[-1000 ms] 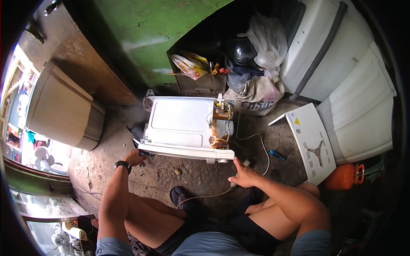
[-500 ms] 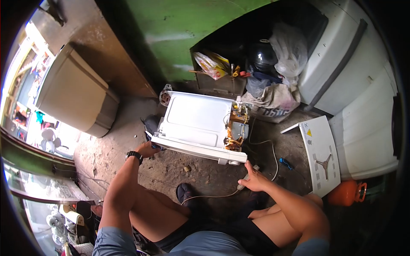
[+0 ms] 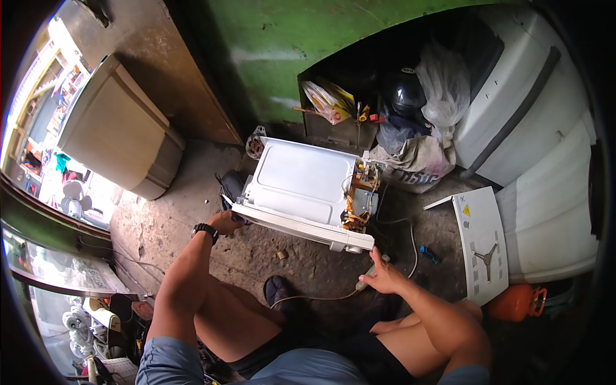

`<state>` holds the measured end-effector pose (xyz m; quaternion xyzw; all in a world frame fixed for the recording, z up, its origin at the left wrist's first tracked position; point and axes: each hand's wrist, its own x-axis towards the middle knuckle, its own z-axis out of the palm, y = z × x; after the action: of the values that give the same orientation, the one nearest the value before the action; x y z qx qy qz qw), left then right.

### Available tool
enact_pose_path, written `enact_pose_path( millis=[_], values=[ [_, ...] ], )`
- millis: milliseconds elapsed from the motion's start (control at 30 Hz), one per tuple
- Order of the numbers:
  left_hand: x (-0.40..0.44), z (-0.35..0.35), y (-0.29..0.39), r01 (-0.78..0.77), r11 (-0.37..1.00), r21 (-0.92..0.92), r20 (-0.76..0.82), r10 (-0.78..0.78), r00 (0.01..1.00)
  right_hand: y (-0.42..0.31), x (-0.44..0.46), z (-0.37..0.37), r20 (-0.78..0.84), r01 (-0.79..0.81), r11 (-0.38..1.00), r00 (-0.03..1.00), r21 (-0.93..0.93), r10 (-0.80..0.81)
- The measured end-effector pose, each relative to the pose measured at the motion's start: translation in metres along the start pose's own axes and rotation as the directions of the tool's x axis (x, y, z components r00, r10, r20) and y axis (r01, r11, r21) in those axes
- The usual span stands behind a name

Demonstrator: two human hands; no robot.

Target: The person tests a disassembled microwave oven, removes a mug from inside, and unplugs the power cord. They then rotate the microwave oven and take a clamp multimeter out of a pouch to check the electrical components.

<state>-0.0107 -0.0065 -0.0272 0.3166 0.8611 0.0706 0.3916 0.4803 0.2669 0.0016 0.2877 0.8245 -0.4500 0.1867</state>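
A white microwave oven (image 3: 298,179) without its outer cover sits on the rough floor before me, wires and parts bared on its right side. My left hand (image 3: 226,222), with a black watch at the wrist, is closed at the oven's left front corner; some of its fingers are hidden there, beside a small dark blue thing I cannot make out. At the right front corner, my right hand (image 3: 385,277) touches the oven with its index fingertip, thumb spread apart. Beneath that hand lies a pale power strip (image 3: 364,280) with a cord.
The removed white cover panel (image 3: 481,247) leans at right, near an orange gas cylinder (image 3: 515,303). A blue-handled tool (image 3: 429,255) lies on the floor. Behind are a cloth sack (image 3: 420,163) and a box (image 3: 340,131) of tools. A large beige bin-like container (image 3: 119,128) stands left.
The whole view has shifted slightly as my head moved. Both hands stay at the same corners of the microwave oven, which shows no clear movement on the floor.
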Motion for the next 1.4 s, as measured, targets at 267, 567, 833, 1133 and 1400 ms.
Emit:
enact_pose_path(
  millis=[267,567,833,1133,1400],
  values=[
    [-0.008,-0.003,0.007,-0.055,0.998,0.025,0.003,0.055,0.998,-0.002,-0.001,-0.001,0.003,0.010,1.000,1.000,0.022,-0.010],
    [-0.016,-0.006,0.015,0.008,1.000,-0.022,0.022,-0.008,1.000,0.001,-0.001,0.001,0.000,0.007,0.999,1.000,0.031,-0.007],
    [-0.023,-0.012,0.027,0.005,1.000,-0.029,0.016,-0.005,1.000,0.007,0.003,0.005,-0.030,0.057,0.996,0.998,-0.063,-0.059],
    [0.003,-0.001,0.008,0.051,0.998,-0.032,0.042,-0.049,0.998,0.014,0.004,0.003,-0.016,0.048,0.999,0.999,0.021,-0.048],
    [-0.014,0.001,0.018,0.072,0.992,0.102,-0.072,-0.064,0.995,-0.021,-0.009,-0.005,0.022,-0.036,0.998,0.999,-0.047,0.037]
  ],
)
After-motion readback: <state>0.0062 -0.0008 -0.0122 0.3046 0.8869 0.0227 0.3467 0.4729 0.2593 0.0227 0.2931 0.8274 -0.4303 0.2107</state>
